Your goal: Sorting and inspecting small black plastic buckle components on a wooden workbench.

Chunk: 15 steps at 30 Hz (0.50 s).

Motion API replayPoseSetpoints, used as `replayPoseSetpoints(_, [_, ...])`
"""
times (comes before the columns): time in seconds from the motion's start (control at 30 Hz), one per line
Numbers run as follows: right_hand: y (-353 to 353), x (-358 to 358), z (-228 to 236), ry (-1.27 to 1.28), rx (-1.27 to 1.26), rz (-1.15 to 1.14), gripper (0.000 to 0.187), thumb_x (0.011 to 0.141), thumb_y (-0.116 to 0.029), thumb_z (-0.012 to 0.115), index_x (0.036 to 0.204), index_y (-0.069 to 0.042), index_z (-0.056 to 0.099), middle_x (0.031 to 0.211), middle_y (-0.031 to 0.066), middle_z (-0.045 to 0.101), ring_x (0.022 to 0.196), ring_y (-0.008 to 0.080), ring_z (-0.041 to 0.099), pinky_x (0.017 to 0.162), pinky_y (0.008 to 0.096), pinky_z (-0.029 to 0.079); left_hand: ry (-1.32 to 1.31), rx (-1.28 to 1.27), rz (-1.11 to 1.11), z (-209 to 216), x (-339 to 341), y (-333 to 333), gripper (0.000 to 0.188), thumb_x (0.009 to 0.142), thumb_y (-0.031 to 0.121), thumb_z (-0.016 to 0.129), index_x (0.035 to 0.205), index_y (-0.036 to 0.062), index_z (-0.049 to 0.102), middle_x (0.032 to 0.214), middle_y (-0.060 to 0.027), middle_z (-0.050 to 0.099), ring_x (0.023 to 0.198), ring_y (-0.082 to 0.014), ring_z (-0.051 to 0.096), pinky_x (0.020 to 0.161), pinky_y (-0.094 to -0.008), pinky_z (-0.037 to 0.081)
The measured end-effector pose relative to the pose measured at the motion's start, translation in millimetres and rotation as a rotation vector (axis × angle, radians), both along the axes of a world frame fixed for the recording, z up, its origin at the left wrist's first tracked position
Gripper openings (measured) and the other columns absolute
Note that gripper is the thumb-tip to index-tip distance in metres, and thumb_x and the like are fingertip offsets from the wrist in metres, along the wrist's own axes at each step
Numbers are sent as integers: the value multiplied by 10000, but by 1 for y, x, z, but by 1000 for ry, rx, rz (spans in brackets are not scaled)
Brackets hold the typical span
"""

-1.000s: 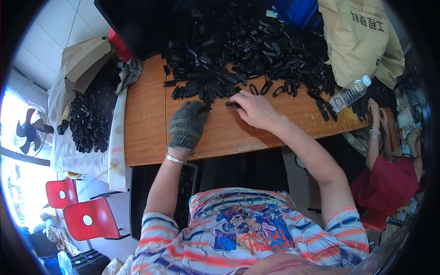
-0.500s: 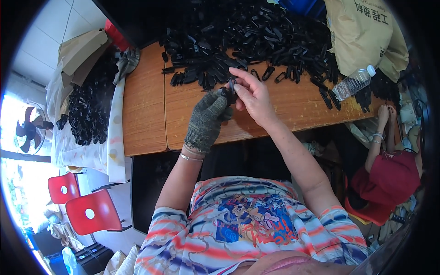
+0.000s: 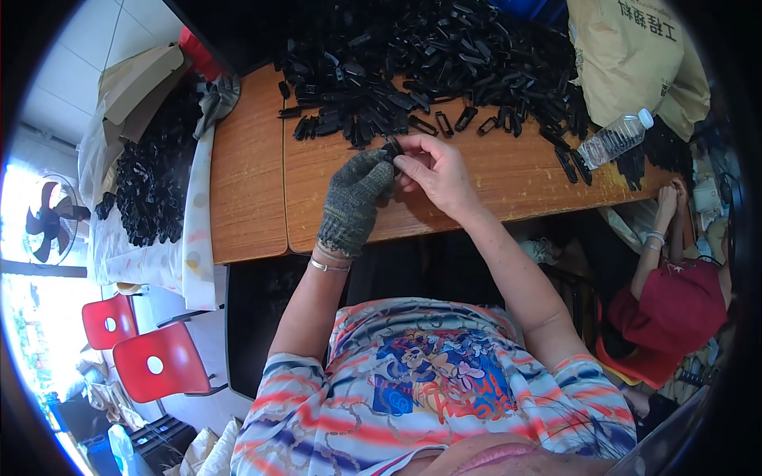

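My left hand [image 3: 352, 194], in a grey-green knitted glove, is closed on a small black plastic part [image 3: 392, 148] over the front half of the wooden table [image 3: 246, 174]. Bare, my right hand [image 3: 435, 173] pinches the same part from the other side, thumb and forefinger against it. Fingers and glove cover much of the part, so its full shape is hidden. Just beyond my hands spreads a large heap of black plastic parts [image 3: 444, 59]. Several loose ones lie at its near edge, among them a frame-shaped piece [image 3: 444, 124].
A clear plastic bottle [image 3: 616, 141] lies by a tan sack [image 3: 627, 63] on the right. Another pile of black parts [image 3: 151, 186] rests on a covered surface at left, near red chairs [image 3: 159, 361]. At far right sits another person in a dark red top [image 3: 683, 305].
My right hand's fingers have drawn in and curled closer round the black part, where the forefinger was stretched out before. The gloved hand still holds it in nearly the same place.
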State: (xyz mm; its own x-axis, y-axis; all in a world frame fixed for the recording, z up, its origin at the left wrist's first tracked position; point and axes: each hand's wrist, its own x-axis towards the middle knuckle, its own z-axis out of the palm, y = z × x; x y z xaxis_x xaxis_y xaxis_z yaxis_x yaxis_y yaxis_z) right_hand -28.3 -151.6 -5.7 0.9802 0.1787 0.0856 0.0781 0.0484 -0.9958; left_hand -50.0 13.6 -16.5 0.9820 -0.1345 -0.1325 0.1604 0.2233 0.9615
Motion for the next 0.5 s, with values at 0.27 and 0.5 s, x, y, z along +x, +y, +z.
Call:
replayPoseSetpoints(0.27, [-10,-5,-2,-264,-172,-4,198,907,-51,674,1083,34,639,927,64,648,735,100,644,651,234,531,0,-42,14,0,-2,5,263,959,212,639,1169,53,657,862,-11,677,730,-86,619,618,-231,489])
replayPoseSetpoints(0.5, [-3,-12,5,-391,-317,-14,210,868,-36,709,1054,34,641,925,89,624,738,158,663,665,255,535,-27,3,40,3,-1,6,290,944,190,659,1197,50,652,887,-20,691,740,-88,631,601,-228,493])
